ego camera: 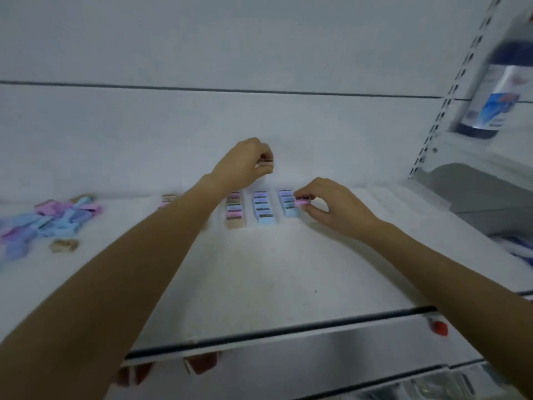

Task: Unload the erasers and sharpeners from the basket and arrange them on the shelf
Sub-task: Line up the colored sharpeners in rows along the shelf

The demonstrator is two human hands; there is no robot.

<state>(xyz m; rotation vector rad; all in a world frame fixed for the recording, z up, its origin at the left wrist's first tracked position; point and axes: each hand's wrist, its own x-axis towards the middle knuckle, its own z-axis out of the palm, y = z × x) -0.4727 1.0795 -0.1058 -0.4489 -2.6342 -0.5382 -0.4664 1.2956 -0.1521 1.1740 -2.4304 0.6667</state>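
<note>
Two hands at work: the right hand (331, 204) pinches a pink sharpener (302, 201) against the rightmost row (287, 204) on the white shelf (259, 269). The left hand (245, 163), farther back, curls round a second sharpener (266, 163). A loose pile (52, 217) sits far left. Far right, a bottle (501, 90) shows only as a blur.

no text legible — all blurred

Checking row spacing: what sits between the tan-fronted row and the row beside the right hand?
Head view: one blue row stands between the tan-fronted row and the rightmost row, with bare shelf either side.
</note>
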